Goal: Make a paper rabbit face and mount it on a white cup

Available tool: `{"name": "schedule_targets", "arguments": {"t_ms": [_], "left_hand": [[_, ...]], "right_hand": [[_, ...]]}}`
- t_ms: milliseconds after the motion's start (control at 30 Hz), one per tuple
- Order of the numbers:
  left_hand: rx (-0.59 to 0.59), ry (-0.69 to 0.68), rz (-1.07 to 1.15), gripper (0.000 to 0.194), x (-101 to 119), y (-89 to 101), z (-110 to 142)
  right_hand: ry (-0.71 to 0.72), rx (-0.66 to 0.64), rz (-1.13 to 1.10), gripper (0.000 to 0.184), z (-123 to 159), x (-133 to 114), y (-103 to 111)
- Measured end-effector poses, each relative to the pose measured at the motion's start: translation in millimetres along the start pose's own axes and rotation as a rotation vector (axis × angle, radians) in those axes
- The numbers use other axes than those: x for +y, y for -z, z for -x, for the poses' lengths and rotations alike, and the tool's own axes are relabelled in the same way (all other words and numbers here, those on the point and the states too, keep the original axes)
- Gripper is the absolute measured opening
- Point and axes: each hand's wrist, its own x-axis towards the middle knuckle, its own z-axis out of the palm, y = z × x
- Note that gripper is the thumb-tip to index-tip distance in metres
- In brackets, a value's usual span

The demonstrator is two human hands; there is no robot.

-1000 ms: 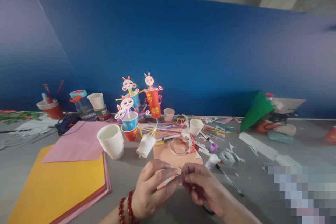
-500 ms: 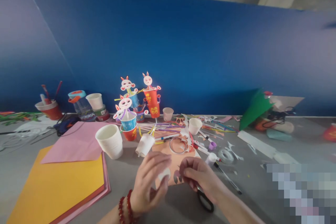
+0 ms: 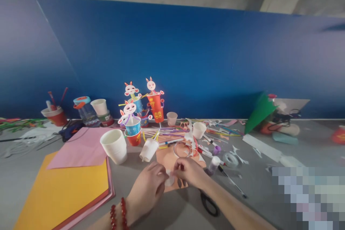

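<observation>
Our left fingers [image 3: 161, 178] and right fingers [image 3: 176, 172] nearly close at a white disc [image 3: 169, 179] — lower centre; grip unclear. Scissors [image 3: 209, 204] lie lower right.

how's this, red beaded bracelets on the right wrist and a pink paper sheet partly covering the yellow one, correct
No: the head view shows the red beaded bracelets on the wrist of the left hand, not the right. The pink paper sheet does partly cover the yellow paper sheet.
</observation>
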Motion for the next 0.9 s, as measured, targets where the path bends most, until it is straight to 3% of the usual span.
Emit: {"name": "schedule_targets", "arguments": {"t_ms": [200,533,900], "left_hand": [[-0.062,-0.064,-0.106,0.021,-8,-16.9,12],[-0.126,0.017,-0.198,0.024,-1,-14.0,17],[-0.162,0.063,-0.122,0.025,0,-14.0,16]], "right_hand": [[0.041,0.048,0.124,0.01,-6,1,-5],[0.054,0.061,0.16,0.012,-2,1,-7],[0.054,0.067,0.169,0.011,0,-5,-5]]}}
